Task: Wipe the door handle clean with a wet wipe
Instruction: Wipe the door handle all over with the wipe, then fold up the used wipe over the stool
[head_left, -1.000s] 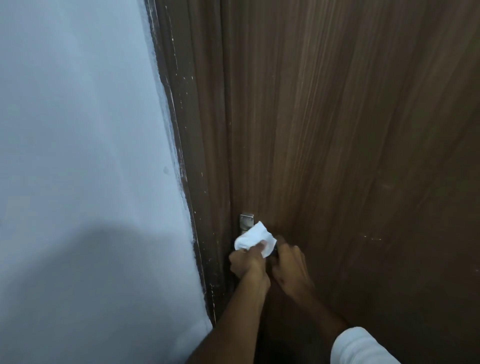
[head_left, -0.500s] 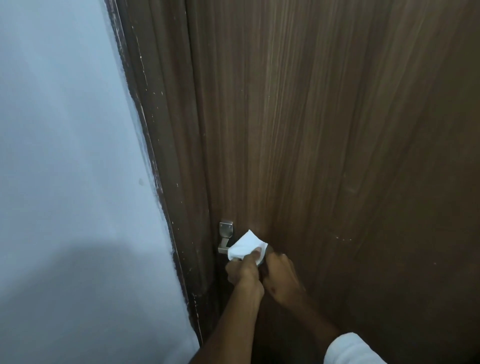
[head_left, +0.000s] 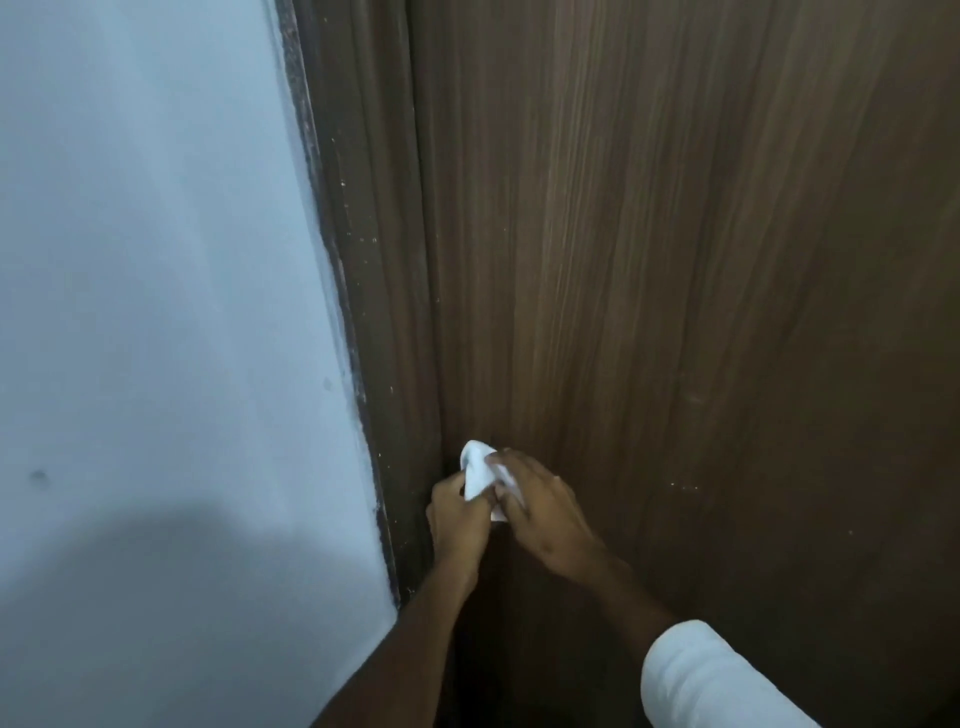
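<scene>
A white wet wipe (head_left: 477, 470) is bunched up against the dark wooden door (head_left: 675, 312), low down near its left edge. My left hand (head_left: 457, 525) grips the wipe from below and the left. My right hand (head_left: 540, 506) lies over the wipe from the right, fingers pressing on it. The metal door handle is hidden under the wipe and both hands.
The brown door frame (head_left: 358, 312) with white paint specks runs beside the door. A pale blue-white wall (head_left: 156, 312) fills the left side. A rolled white sleeve (head_left: 711, 680) covers my right forearm at the bottom right.
The metal handle plate seen above the wipe earlier is now covered. My right hand has come up over the wipe, and both hands now hold it.
</scene>
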